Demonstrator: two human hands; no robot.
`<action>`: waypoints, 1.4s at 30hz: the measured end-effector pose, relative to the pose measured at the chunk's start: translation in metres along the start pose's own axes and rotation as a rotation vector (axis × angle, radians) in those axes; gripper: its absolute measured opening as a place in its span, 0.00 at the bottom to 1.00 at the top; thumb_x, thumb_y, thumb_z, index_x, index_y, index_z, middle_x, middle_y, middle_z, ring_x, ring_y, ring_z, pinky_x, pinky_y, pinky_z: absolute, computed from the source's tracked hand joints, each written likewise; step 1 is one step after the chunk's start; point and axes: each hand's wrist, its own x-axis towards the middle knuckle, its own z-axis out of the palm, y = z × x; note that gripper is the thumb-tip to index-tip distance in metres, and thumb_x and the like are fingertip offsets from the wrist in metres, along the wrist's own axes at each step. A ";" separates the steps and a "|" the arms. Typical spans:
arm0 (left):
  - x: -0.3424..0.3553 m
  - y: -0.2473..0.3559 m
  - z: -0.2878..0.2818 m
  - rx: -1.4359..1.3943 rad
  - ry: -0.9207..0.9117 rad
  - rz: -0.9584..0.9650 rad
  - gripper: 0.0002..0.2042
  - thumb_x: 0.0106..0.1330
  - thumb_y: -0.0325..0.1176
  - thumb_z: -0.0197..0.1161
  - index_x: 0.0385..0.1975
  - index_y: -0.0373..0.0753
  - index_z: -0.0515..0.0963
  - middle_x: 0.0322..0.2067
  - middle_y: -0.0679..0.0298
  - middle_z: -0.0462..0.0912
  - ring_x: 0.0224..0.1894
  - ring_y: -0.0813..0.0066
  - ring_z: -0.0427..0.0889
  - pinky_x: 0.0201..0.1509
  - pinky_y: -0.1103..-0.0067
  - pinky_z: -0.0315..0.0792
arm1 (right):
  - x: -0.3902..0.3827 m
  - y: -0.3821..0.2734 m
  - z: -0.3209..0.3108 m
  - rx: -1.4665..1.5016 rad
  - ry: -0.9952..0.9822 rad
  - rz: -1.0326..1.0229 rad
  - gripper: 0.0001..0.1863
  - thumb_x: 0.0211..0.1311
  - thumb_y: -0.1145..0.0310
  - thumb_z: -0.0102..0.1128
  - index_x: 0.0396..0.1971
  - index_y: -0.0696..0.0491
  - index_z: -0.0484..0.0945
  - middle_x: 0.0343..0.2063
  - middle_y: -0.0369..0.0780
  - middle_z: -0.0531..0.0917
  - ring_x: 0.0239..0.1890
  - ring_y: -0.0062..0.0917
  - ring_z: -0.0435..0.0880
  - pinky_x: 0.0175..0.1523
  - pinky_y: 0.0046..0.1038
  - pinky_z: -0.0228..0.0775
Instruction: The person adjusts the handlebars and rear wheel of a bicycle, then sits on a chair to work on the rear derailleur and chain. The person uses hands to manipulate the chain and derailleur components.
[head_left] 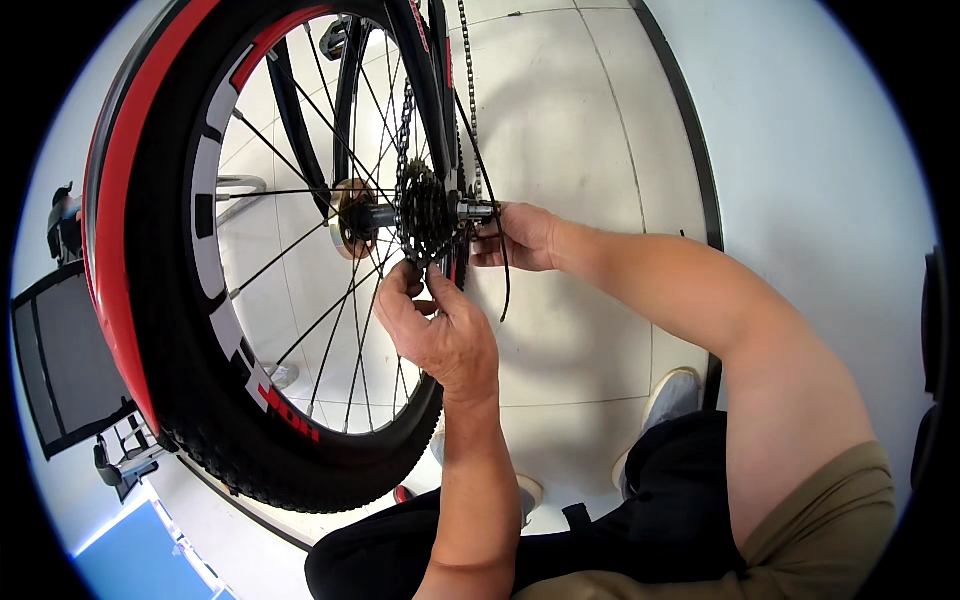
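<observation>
A bicycle rear wheel with black knobby tyre stands before me. At its hub are a black cassette, the chain, an axle nut and a gold disc. My left hand has its fingertips closed at the chain and cassette's lower edge; what exactly they grip is unclear. My right hand curls around the axle's right end, fingers partly hidden behind it. A thin black cable hangs across it.
The red-and-black frame rises above the hub, with a second hanging chain length beside it. Dark equipment stands at the far left. My shoes are on the pale tiled floor, beside a white surface with a dark border.
</observation>
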 end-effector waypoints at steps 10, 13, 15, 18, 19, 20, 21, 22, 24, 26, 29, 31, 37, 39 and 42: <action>0.004 0.012 0.007 -0.040 -0.005 -0.092 0.13 0.68 0.27 0.67 0.48 0.31 0.74 0.37 0.61 0.77 0.36 0.72 0.76 0.34 0.78 0.72 | -0.007 -0.003 0.003 0.019 0.029 -0.118 0.11 0.77 0.79 0.40 0.46 0.58 0.76 0.37 0.40 0.81 0.37 0.27 0.84 0.46 0.41 0.85; 0.003 0.016 0.006 -0.058 -0.001 -0.120 0.12 0.69 0.26 0.66 0.47 0.29 0.74 0.38 0.60 0.79 0.38 0.71 0.78 0.40 0.76 0.75 | -0.016 -0.001 0.006 0.098 -0.015 -0.110 0.11 0.76 0.80 0.41 0.45 0.59 0.76 0.37 0.42 0.81 0.35 0.30 0.84 0.48 0.43 0.84; 0.006 0.019 0.007 -0.045 0.013 -0.079 0.12 0.69 0.26 0.66 0.47 0.28 0.75 0.39 0.59 0.80 0.37 0.69 0.79 0.42 0.75 0.76 | -0.017 -0.003 0.010 0.157 -0.015 -0.122 0.11 0.76 0.81 0.42 0.45 0.59 0.76 0.36 0.42 0.81 0.34 0.30 0.84 0.48 0.44 0.84; 0.002 0.023 0.015 -0.087 -0.024 -0.109 0.13 0.69 0.25 0.67 0.49 0.28 0.74 0.38 0.58 0.80 0.36 0.71 0.80 0.38 0.79 0.77 | -0.006 0.003 -0.005 0.233 0.005 -0.157 0.06 0.75 0.81 0.49 0.40 0.57 0.76 0.35 0.40 0.80 0.33 0.29 0.82 0.46 0.44 0.84; 0.003 0.022 0.016 -0.122 -0.024 -0.109 0.13 0.70 0.26 0.67 0.49 0.27 0.74 0.38 0.58 0.81 0.35 0.72 0.80 0.38 0.79 0.77 | -0.006 0.003 -0.005 0.258 -0.023 -0.176 0.05 0.74 0.80 0.51 0.39 0.57 0.77 0.34 0.39 0.80 0.32 0.28 0.82 0.46 0.43 0.84; 0.004 0.019 0.016 -0.137 -0.047 -0.100 0.13 0.70 0.26 0.67 0.48 0.27 0.74 0.37 0.59 0.81 0.36 0.72 0.80 0.38 0.79 0.77 | -0.009 0.005 -0.006 0.256 0.026 -0.197 0.04 0.74 0.79 0.54 0.37 0.56 0.77 0.33 0.38 0.80 0.32 0.27 0.81 0.46 0.42 0.84; 0.005 0.019 0.016 -0.133 -0.053 -0.087 0.12 0.71 0.26 0.67 0.48 0.27 0.74 0.37 0.58 0.81 0.37 0.72 0.80 0.42 0.78 0.77 | -0.009 0.006 -0.004 0.298 0.029 -0.208 0.04 0.73 0.80 0.54 0.36 0.56 0.77 0.32 0.38 0.80 0.31 0.26 0.80 0.46 0.42 0.84; 0.003 0.017 0.017 -0.147 -0.047 -0.104 0.12 0.71 0.26 0.66 0.47 0.27 0.74 0.38 0.58 0.81 0.38 0.73 0.80 0.44 0.78 0.76 | -0.005 0.008 -0.005 0.305 0.015 -0.220 0.05 0.74 0.80 0.53 0.39 0.56 0.78 0.34 0.38 0.80 0.33 0.25 0.80 0.49 0.41 0.82; -0.003 0.019 0.023 -0.182 -0.042 -0.141 0.11 0.71 0.26 0.66 0.46 0.26 0.74 0.39 0.57 0.82 0.39 0.73 0.80 0.47 0.78 0.75 | 0.000 0.012 -0.012 0.365 0.008 -0.219 0.07 0.74 0.80 0.50 0.40 0.56 0.78 0.36 0.38 0.80 0.34 0.24 0.78 0.52 0.40 0.79; -0.005 0.026 0.030 -0.237 -0.023 -0.186 0.11 0.71 0.26 0.65 0.45 0.26 0.74 0.39 0.57 0.82 0.40 0.73 0.80 0.48 0.78 0.75 | 0.001 0.009 -0.018 0.408 -0.010 -0.216 0.06 0.71 0.81 0.52 0.34 0.56 0.77 0.31 0.37 0.78 0.30 0.24 0.77 0.48 0.38 0.82; -0.004 0.027 0.027 -0.208 -0.018 -0.199 0.10 0.72 0.26 0.64 0.44 0.26 0.74 0.39 0.57 0.82 0.40 0.73 0.80 0.48 0.78 0.75 | 0.003 0.009 -0.017 0.410 -0.027 -0.173 0.08 0.70 0.81 0.54 0.29 0.55 0.77 0.28 0.36 0.77 0.27 0.25 0.76 0.47 0.38 0.82; 0.001 0.027 0.023 -0.215 -0.021 -0.208 0.10 0.72 0.26 0.64 0.44 0.26 0.73 0.39 0.57 0.83 0.41 0.73 0.81 0.48 0.78 0.75 | 0.000 0.012 -0.010 0.442 -0.063 -0.187 0.07 0.70 0.81 0.53 0.32 0.56 0.77 0.30 0.37 0.79 0.30 0.26 0.78 0.49 0.38 0.81; 0.005 0.032 0.019 -0.155 -0.018 -0.236 0.10 0.72 0.27 0.64 0.43 0.26 0.73 0.39 0.55 0.84 0.41 0.72 0.82 0.48 0.78 0.76 | -0.003 0.010 0.000 0.443 -0.067 -0.207 0.08 0.72 0.82 0.51 0.44 0.54 0.77 0.41 0.39 0.84 0.43 0.28 0.83 0.54 0.39 0.79; 0.004 0.031 0.018 -0.143 -0.018 -0.243 0.10 0.72 0.27 0.64 0.43 0.26 0.74 0.39 0.54 0.84 0.40 0.72 0.82 0.47 0.78 0.76 | -0.006 0.011 0.000 0.469 -0.086 -0.195 0.08 0.72 0.81 0.51 0.44 0.54 0.77 0.41 0.38 0.84 0.43 0.28 0.83 0.54 0.39 0.79; 0.003 0.029 0.016 -0.127 -0.020 -0.249 0.11 0.72 0.28 0.65 0.43 0.26 0.74 0.38 0.55 0.83 0.40 0.72 0.81 0.47 0.79 0.75 | -0.008 0.011 0.002 0.461 -0.082 -0.187 0.07 0.72 0.81 0.53 0.42 0.54 0.78 0.38 0.37 0.83 0.40 0.27 0.81 0.53 0.40 0.80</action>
